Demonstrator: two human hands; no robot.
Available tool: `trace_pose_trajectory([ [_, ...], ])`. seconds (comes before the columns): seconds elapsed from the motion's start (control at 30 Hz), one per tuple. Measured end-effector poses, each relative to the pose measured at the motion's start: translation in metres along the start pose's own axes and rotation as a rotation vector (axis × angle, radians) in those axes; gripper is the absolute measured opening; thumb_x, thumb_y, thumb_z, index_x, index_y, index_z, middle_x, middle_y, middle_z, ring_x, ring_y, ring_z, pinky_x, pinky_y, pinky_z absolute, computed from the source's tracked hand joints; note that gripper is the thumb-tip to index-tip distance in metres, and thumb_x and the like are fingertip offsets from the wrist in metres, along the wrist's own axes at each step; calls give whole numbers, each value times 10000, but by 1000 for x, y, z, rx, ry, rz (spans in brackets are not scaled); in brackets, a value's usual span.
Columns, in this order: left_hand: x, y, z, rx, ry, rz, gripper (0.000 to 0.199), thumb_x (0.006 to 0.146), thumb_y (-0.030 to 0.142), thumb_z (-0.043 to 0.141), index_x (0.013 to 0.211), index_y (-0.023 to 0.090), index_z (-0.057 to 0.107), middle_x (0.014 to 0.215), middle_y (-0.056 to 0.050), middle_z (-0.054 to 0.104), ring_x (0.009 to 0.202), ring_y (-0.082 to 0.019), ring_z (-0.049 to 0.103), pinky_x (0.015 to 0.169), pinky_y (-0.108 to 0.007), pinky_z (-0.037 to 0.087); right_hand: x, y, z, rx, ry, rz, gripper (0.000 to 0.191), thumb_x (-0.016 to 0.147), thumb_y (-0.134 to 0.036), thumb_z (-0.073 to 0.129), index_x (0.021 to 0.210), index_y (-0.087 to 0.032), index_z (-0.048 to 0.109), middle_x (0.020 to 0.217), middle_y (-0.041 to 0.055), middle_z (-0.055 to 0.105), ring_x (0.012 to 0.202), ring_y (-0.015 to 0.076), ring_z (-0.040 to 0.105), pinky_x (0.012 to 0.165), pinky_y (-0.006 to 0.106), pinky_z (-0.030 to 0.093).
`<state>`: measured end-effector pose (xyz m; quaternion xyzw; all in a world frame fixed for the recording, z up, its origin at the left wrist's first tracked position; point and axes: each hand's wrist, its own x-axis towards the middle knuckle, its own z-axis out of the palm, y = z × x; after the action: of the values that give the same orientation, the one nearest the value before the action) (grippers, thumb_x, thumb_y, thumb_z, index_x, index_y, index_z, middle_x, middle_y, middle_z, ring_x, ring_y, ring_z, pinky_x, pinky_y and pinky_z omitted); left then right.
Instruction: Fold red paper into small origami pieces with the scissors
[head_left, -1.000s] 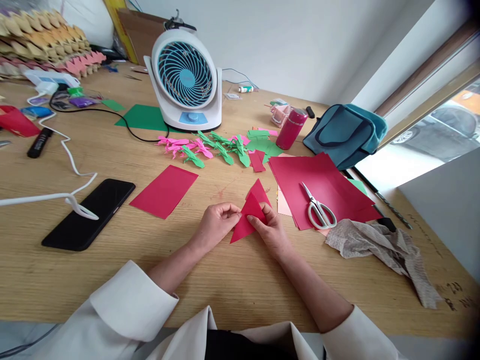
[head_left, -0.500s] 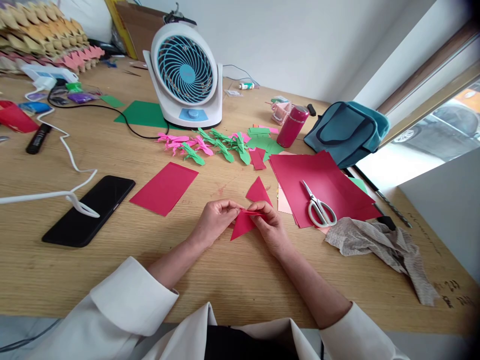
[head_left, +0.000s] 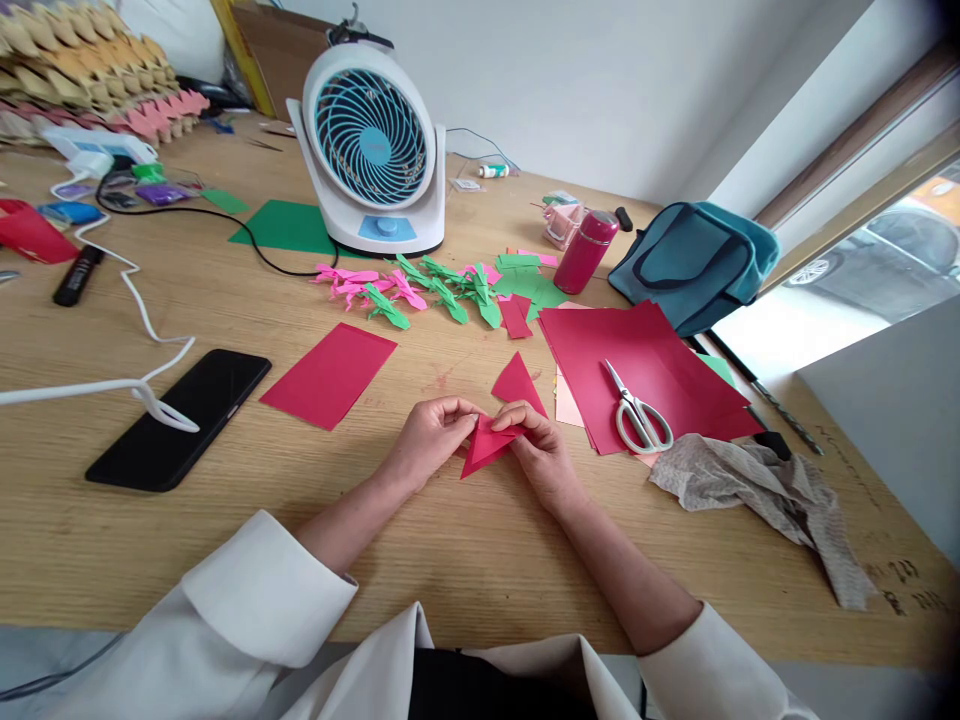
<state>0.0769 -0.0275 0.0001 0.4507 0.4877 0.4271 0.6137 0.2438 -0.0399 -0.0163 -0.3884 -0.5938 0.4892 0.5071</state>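
Between my hands is a small folded piece of red paper (head_left: 484, 452), its point turned down toward me. My left hand (head_left: 431, 440) pinches its left edge between thumb and fingers. With thumb and forefinger, my right hand (head_left: 541, 450) grips a flap on the right side. Just beyond my right fingers, a red paper triangle (head_left: 519, 382) lies on the table. A stack of red rectangles (head_left: 330, 376) rests to the left, and larger red sheets (head_left: 585, 345) are on the right with white-handled scissors (head_left: 641, 415) on top.
Folded green and pink paper pieces (head_left: 450, 295) lie in front of a white fan (head_left: 375, 150). A black phone (head_left: 180, 420) is at left under a white stand. A red flask (head_left: 586, 252), a teal bag (head_left: 694, 265) and a crumpled cloth (head_left: 750, 490) stand or lie at right.
The flap under my right fingers has come down over the front of the folded red paper, showing a crease line. My hands stay in nearly the same place.
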Motion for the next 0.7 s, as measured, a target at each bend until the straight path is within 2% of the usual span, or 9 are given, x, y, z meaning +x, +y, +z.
trace_pose_trajectory([
  [0.2, 1, -4, -3, 48, -82, -11, 246, 745, 390, 645, 797, 152, 679, 676, 8, 669, 572, -120, 602, 534, -222, 488, 1, -3, 2, -35, 20, -14, 129, 859, -264, 615, 760, -248, 697, 878, 25, 574, 875, 180, 549, 872, 336, 437],
  [0.4, -1, -1, 0, -34, -106, -66, 242, 721, 390, 670, 778, 156, 655, 637, 24, 647, 539, -108, 584, 483, -196, 439, 1, -3, 3, -86, 7, -103, 192, 875, -202, 563, 748, -254, 698, 878, 29, 549, 865, 178, 540, 830, 339, 435],
  [0.7, -2, 2, 0, -68, -111, -85, 263, 699, 382, 704, 813, 149, 661, 721, -13, 705, 616, -140, 643, 537, -228, 492, -1, -1, 1, -211, 22, -184, 266, 880, -149, 520, 727, -257, 709, 904, 36, 537, 881, 182, 531, 824, 356, 429],
])
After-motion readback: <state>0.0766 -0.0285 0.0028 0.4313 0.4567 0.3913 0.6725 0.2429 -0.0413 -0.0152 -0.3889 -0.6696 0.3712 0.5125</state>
